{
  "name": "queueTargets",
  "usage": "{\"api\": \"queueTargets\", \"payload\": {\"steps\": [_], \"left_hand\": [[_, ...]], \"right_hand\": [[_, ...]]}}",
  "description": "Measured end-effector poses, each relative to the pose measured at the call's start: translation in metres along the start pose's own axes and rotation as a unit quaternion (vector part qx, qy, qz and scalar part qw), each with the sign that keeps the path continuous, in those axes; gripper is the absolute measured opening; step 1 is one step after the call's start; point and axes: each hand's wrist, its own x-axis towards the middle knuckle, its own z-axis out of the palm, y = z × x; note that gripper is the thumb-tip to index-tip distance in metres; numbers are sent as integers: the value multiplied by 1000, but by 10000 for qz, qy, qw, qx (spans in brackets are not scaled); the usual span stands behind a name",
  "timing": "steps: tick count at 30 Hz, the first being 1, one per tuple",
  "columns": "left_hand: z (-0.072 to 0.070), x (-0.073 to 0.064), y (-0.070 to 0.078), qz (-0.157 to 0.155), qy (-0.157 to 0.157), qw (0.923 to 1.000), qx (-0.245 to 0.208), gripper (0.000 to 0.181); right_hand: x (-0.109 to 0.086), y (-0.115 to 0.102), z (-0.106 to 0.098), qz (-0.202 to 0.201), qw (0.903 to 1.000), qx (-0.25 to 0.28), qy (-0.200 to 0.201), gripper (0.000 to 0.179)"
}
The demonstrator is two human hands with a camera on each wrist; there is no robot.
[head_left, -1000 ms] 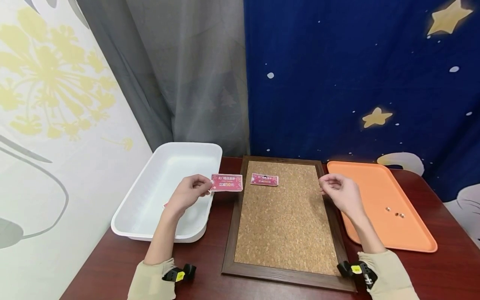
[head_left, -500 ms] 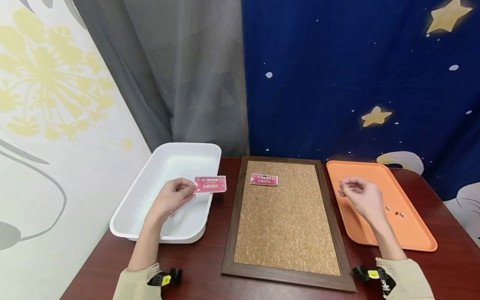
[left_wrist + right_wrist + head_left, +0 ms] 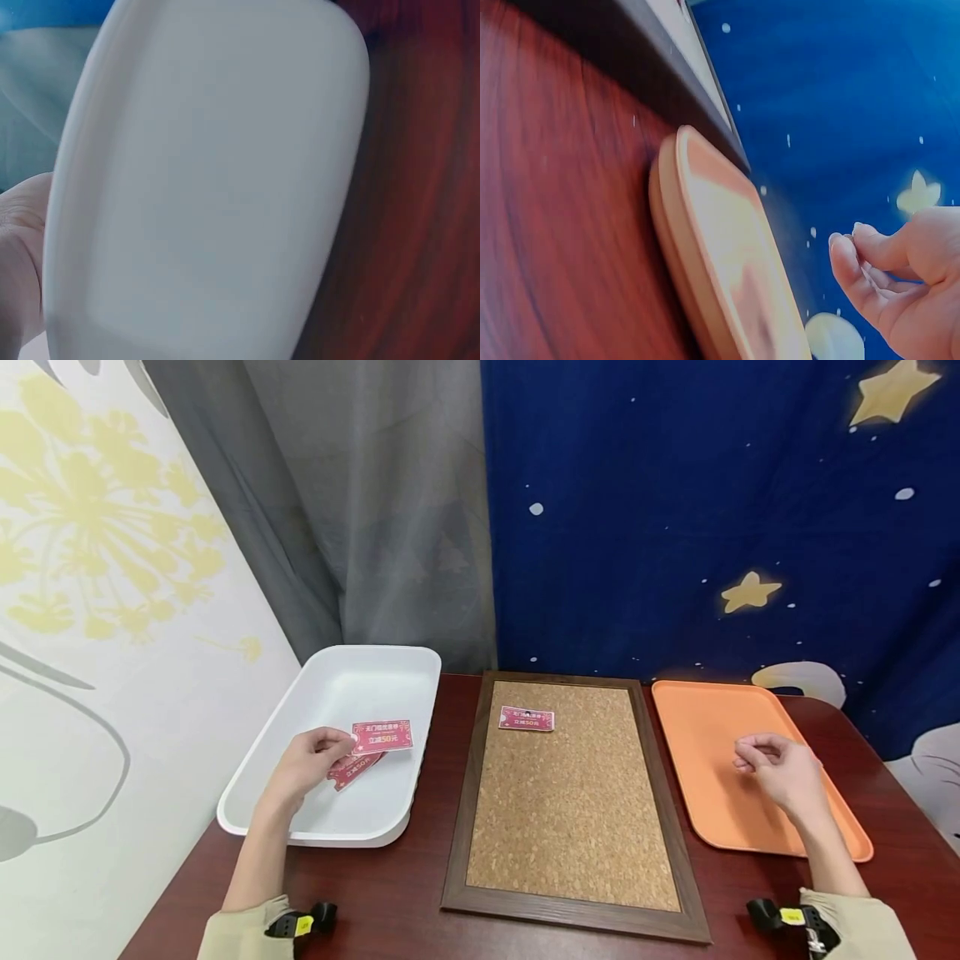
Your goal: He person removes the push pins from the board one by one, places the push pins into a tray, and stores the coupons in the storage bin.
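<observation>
My left hand [image 3: 307, 764] pinches a pink-red printed coupon [image 3: 382, 737] by its left end, over the white plastic bin [image 3: 390, 835]. Below it in the head view, a second coupon [image 3: 354, 772] lies slanted in the bin, partly covered. A similar coupon [image 3: 527, 718] is fixed near the top of the framed corkboard [image 3: 570, 802], a dark dot at its upper edge. My right hand [image 3: 783, 772] is over the orange tray [image 3: 720, 727], thumb and fingertips together. In the right wrist view, a tiny brownish thing shows between these fingertips [image 3: 841, 247]; its kind cannot be made out.
Bin, corkboard and tray stand side by side on a dark red wooden table [image 3: 390, 902]. Behind them hang a grey curtain [image 3: 405, 527] and a blue star-patterned curtain [image 3: 637, 527]. A patterned white wall [image 3: 112, 693] is at the left.
My left hand has moved left with its coupon from beside the corkboard to over the bin. My right hand has moved right from the board's edge over the tray, now hiding the small pieces there.
</observation>
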Motion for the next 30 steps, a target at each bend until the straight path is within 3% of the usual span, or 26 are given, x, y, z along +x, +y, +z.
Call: {"api": "queueTargets", "payload": {"steps": [4,10,22,30], "left_hand": [[-6,-1,-9,-96,11,10000,8,33],[-14,0,-23,-381,80,9992,14,33],[-24,1,-36,-779,181,9964,285,33],[-23,2,-35,-872,193,9952,397,31]], "right_hand": [[-4,12,-10,322,9985,-399,-175,31],[-7,26,-23,785,9942,-327,-651,38],[-9,40,-29,1176,9889,-604,-673,33],[-9,44,-31,1202,9854,-1005,-664,35]]}}
